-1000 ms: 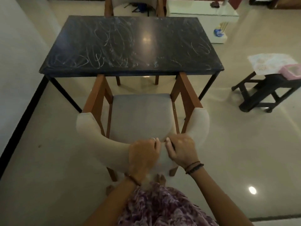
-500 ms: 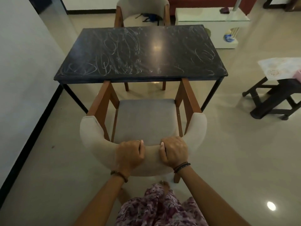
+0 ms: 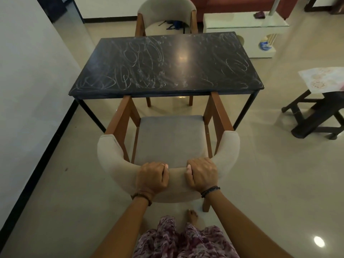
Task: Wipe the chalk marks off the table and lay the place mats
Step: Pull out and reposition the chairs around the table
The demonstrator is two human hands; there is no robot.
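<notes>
Chalk marks (image 3: 141,67) cover the whole dark surface (image 3: 186,86), mats (image 3: 322,79) wait on a stool at right, and both hands' grip, left (image 3: 151,176) and right (image 3: 202,174), clamps the chair (image 3: 176,175); nothing's done.

Single view, worn on the head, wide-angle. Looks forward and steeply down from standing height. Nearest at the bottom edge: forearms and both hands, left hand (image 3: 151,176) and right hand (image 3: 202,174), on a chair back (image 3: 111,155) directly below. Dark table (image 3: 167,71) lies beyond, mid-frame, seen end-on along its length. Far chair (image 3: 165,12) and floor at the top. Straight lines bow toward the edges. No second view to share with.
</notes>
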